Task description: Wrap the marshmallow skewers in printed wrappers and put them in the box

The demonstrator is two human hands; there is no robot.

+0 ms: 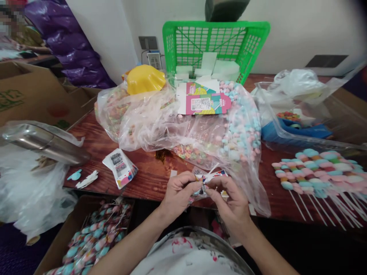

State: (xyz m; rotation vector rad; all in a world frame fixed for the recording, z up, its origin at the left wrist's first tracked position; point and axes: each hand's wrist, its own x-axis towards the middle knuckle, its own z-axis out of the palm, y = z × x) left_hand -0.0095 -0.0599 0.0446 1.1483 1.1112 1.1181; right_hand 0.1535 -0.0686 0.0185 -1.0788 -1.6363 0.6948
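Over the table's front edge, my left hand (180, 193) and my right hand (231, 198) meet with thumbs and fingertips pinched together. Between them is a small clear plastic wrapper (197, 196), with bluish and pink bits showing inside. A printed card (215, 175) and a white stick show just behind my fingers; whether they belong to the wrapper I cannot tell. My fingers hide most of what is held. Beyond lie large clear bags of pink and blue marshmallows (243, 130) and small coloured candies (192, 152). A stack of printed cards (120, 168) lies to the left.
Marshmallow skewers (318, 172) lie in a pile at right, before a clear plastic bin (301, 131). Wrapped skewers fill a box (94, 236) below left. A green basket (216, 25), yellow bowl (145, 79), printed carton (203, 100) and steel flask (46, 143) stand around.
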